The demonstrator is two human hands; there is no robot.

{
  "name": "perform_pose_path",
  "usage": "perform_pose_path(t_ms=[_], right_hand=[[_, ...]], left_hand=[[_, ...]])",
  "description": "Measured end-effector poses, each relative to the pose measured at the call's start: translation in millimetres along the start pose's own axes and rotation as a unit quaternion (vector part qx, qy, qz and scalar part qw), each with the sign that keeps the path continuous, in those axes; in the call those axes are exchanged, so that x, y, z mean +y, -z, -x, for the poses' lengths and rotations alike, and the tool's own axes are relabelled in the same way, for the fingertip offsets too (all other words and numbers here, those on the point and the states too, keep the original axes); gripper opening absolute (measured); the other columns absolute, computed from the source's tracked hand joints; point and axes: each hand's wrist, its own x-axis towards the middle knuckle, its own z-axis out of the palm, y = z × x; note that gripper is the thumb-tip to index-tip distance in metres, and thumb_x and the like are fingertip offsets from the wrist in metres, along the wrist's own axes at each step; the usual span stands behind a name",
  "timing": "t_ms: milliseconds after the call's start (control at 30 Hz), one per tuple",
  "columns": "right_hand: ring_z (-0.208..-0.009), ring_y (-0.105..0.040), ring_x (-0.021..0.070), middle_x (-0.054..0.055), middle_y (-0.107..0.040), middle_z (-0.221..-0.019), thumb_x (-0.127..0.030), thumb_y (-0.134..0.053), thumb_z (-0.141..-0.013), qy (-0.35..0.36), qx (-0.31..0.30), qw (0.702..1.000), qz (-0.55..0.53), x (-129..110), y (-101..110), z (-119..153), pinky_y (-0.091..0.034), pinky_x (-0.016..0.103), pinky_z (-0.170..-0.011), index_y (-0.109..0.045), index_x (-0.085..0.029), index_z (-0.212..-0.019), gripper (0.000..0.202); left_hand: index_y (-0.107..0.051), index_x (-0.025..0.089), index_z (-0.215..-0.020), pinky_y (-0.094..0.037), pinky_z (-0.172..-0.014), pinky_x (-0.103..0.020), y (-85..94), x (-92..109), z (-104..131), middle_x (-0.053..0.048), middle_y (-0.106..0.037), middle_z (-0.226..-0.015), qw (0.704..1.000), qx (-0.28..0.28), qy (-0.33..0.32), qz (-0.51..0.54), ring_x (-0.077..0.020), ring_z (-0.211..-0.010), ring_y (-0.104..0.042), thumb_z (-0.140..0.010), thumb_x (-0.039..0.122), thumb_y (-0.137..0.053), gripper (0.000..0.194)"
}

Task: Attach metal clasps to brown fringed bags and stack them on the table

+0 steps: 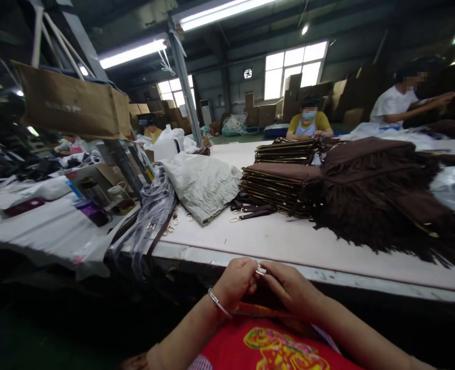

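Note:
My left hand (238, 276) is closed, its fingers curled, just off the table's front edge above my lap. Facing it, my right hand (291, 285) is closed with thumb and forefinger together. Between the fingertips of both hands shows a small shiny metal clasp (261, 270); most of it is covered by the fingers. On the table ahead lie dark brown straps with gold clip hooks (252, 211). Behind them rises a stack of brown bags with gold zips (279, 187), and to its right a pile of brown fringed pieces (377, 190).
A crumpled pale plastic sheet (204, 182) lies left of the bags. Plastic-wrapped straps (153, 210) hang over the front edge of the table (346, 257). A tan bag (73, 100) hangs from a metal post at left. Co-workers sit across the table, one masked person (308, 123) among them.

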Motion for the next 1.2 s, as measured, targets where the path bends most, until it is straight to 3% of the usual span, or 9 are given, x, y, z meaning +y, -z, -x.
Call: perform_pose_path(t_ms=[200, 267, 367, 467, 600, 700, 833, 967, 1200], right_hand=[[-0.097, -0.062, 0.0212, 0.009, -0.069, -0.106, -0.038, -0.044, -0.096, -0.054, 0.044, 0.997, -0.025, 6, 15, -5, -0.046, 0.034, -0.087, -0.064, -0.020, -0.107, 0.028], [-0.075, -0.060, 0.0159, 0.004, -0.067, -0.079, -0.044, -0.045, -0.095, -0.111, 0.025, 0.987, -0.117, 12, 19, -8, -0.046, 0.027, -0.069, -0.065, -0.019, -0.088, 0.034], [-0.041, -0.036, 0.0073, -0.006, -0.045, -0.050, -0.057, -0.042, -0.093, -0.199, -0.070, 0.928, -0.307, 27, 23, -13, -0.025, 0.021, -0.041, -0.061, -0.017, -0.073, 0.049], [-0.036, -0.027, 0.0045, -0.007, -0.047, -0.056, -0.058, -0.045, -0.091, -0.233, -0.099, 0.871, -0.421, 40, 25, -18, -0.016, 0.020, -0.036, -0.061, -0.018, -0.088, 0.044], [-0.050, -0.044, 0.0082, -0.005, -0.053, -0.062, -0.041, -0.050, -0.091, -0.180, -0.024, 0.937, -0.299, 46, 27, -19, -0.034, 0.020, -0.047, -0.064, -0.019, -0.087, 0.027], [-0.076, -0.059, 0.0151, 0.002, -0.068, -0.084, -0.029, -0.046, -0.091, -0.105, 0.022, 0.989, -0.101, 50, 22, -11, -0.045, 0.026, -0.070, -0.065, -0.019, -0.087, 0.022], [-0.081, -0.062, 0.0217, 0.011, -0.070, -0.093, -0.033, -0.045, -0.092, -0.108, 0.012, 0.990, 0.089, 58, 10, 2, -0.047, 0.033, -0.072, -0.062, -0.015, -0.099, 0.025], [-0.079, -0.063, 0.0229, 0.012, -0.070, -0.092, -0.032, -0.043, -0.091, -0.093, -0.005, 0.984, 0.152, 64, 8, 9, -0.047, 0.033, -0.066, -0.059, -0.014, -0.100, 0.025], [-0.070, -0.064, 0.0213, 0.008, -0.070, -0.083, -0.015, -0.041, -0.083, -0.057, 0.077, 0.982, 0.164, 95, 1, 11, -0.048, 0.032, -0.061, -0.059, -0.017, -0.090, 0.019]], left_hand=[[-0.049, 0.019, -0.062, -0.033, -0.049, -0.024, 3.8, 5, -17, 0.002, -0.047, -0.050, 0.974, -0.004, -0.121, -0.193, -0.0106, -0.047, -0.044, -0.094, 0.043, -0.039, 0.042], [-0.053, 0.018, -0.064, -0.034, -0.054, -0.025, 8.2, 6, -26, -0.002, -0.054, -0.059, 0.917, -0.002, -0.247, -0.313, -0.0122, -0.055, -0.048, -0.096, 0.038, -0.038, 0.041], [-0.060, 0.017, -0.071, -0.032, -0.054, -0.026, 16.2, 7, -42, -0.005, -0.057, -0.064, 0.793, -0.011, -0.414, -0.448, -0.0143, -0.059, -0.049, -0.096, 0.029, -0.038, 0.035], [-0.065, 0.019, -0.076, -0.034, -0.056, -0.027, 21.0, 6, -56, -0.005, -0.059, -0.064, 0.742, -0.025, -0.440, -0.506, -0.0157, -0.060, -0.051, -0.096, 0.024, -0.039, 0.033], [-0.069, 0.021, -0.094, -0.044, -0.068, -0.027, 16.4, 1, -63, -0.007, -0.068, -0.079, 0.847, -0.059, -0.337, -0.406, -0.0174, -0.072, -0.060, -0.096, 0.031, -0.042, 0.029], [-0.065, 0.019, -0.083, -0.044, -0.063, -0.026, 6.5, -6, -65, -0.003, -0.064, -0.067, 0.935, -0.045, -0.129, -0.327, -0.0160, -0.063, -0.058, -0.096, 0.045, -0.043, 0.037], [-0.049, 0.020, -0.062, -0.038, -0.056, -0.026, -6.9, -13, -70, 0.003, -0.049, -0.053, 0.935, -0.061, 0.028, -0.348, -0.0145, -0.054, -0.047, -0.092, 0.057, -0.043, 0.048], [-0.048, 0.021, -0.063, -0.038, -0.060, -0.026, -17.5, -17, -74, 0.003, -0.048, -0.056, 0.931, -0.054, 0.030, -0.358, -0.0160, -0.059, -0.046, -0.090, 0.060, -0.041, 0.048], [-0.057, 0.020, -0.068, -0.041, -0.069, -0.028, -35.6, -21, -92, -0.003, -0.063, -0.073, 0.933, -0.044, -0.007, -0.356, -0.0200, -0.075, -0.055, -0.090, 0.062, -0.035, 0.052]])
